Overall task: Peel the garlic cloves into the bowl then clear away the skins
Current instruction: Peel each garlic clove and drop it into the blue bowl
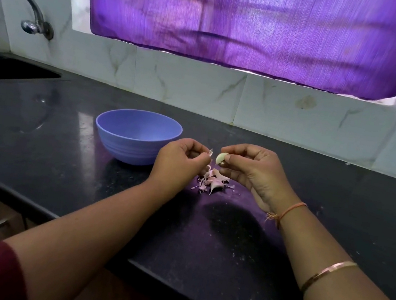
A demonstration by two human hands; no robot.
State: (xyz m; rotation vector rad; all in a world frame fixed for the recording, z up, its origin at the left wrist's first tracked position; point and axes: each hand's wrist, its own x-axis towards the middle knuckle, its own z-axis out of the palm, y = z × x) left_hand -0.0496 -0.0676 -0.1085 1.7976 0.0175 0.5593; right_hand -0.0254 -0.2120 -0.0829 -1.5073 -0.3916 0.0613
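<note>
My right hand [247,168] pinches the nearly bare clove [220,158], my left hand [180,158] a loose skin [210,152]. I'd drop it on the pile [212,183] at six o'clock, then the clove into the bowl [133,152] at ten.

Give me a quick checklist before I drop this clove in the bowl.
1. Garlic clove bare on the visible side: ok.
2. Right hand pinches the clove: ok.
3. Left hand free of skin: not ok, it pinches a skin scrap.
4. Bowl upright, just left of the hands: ok.
5. Skins pile on the counter, outside the bowl: ok.
6. Cloves already in the bowl: cannot tell.
</note>
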